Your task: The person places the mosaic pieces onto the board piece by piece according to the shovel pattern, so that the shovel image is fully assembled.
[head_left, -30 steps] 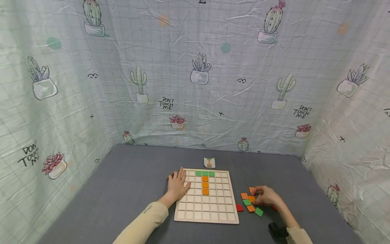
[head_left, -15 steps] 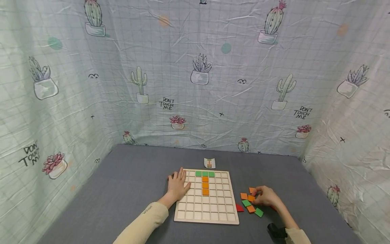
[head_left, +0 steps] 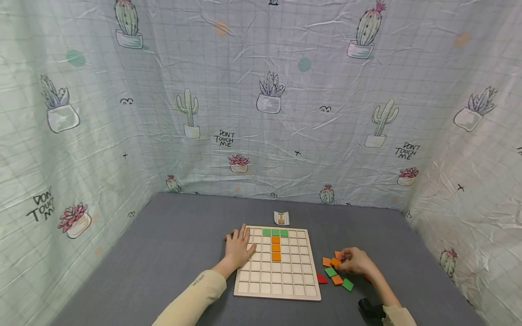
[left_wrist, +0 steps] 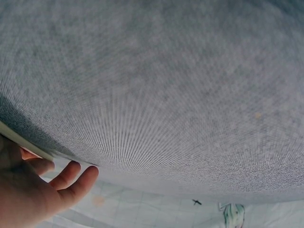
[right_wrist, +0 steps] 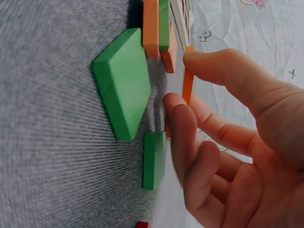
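A wooden grid board [head_left: 265, 289] lies on the grey table, with a row of green tiles [head_left: 275, 232] at its far edge and a column of orange tiles [head_left: 276, 248] below the middle one. My left hand [head_left: 237, 249] rests on the board's left edge, fingers spread. To the right of the board, my right hand [head_left: 356, 261] pinches a square orange tile [right_wrist: 188, 78] between thumb and fingers, over the loose tiles. In the right wrist view this tile is edge-on, apart from the table.
Loose green tiles [head_left: 348, 285] and orange tiles [head_left: 337, 280] lie beside the right hand. A red piece [head_left: 321, 278] touches or nearly touches the board's right edge. Beyond the board is a small printed card [head_left: 281, 218]. A cactus-print curtain [head_left: 261, 136] surrounds the table.
The right hand's fingers have closed on an orange tile in the loose group and raised it slightly, so it now tilts. The left hand stays on the board.
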The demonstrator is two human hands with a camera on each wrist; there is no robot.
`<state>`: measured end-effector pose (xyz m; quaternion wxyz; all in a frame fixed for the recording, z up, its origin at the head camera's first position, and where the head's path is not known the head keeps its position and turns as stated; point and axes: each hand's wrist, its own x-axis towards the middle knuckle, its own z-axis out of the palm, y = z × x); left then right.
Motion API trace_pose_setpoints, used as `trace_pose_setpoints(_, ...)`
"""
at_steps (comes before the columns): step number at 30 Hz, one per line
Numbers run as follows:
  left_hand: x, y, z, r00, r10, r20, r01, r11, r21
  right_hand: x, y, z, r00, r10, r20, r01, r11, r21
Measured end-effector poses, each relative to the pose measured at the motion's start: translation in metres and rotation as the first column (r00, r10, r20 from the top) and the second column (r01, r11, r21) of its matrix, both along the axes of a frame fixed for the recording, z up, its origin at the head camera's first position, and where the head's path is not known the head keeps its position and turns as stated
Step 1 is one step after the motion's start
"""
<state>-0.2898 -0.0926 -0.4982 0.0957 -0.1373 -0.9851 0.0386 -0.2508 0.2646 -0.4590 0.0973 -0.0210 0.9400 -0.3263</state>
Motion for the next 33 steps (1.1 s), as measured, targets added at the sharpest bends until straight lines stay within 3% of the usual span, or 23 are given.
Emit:
trace_pose_setpoints(14, 0.001, 0.000, -0.001, 1.000, 0.009, -0.021, -0.009, 1.000, -0.006, -0.001, -0.002, 0.006, 0.999, -0.036, -0.029, 0.034, 0.998, -0.060)
trace_pose_setpoints(33, 0.000, 0.001, -0.001, 0.999, 0.020, -0.041, -0.022, 0.999, -0.046, -0.003, 0.001, -0.004, 0.992, 0.059, -0.115, -0.069, 0.994, -0.084)
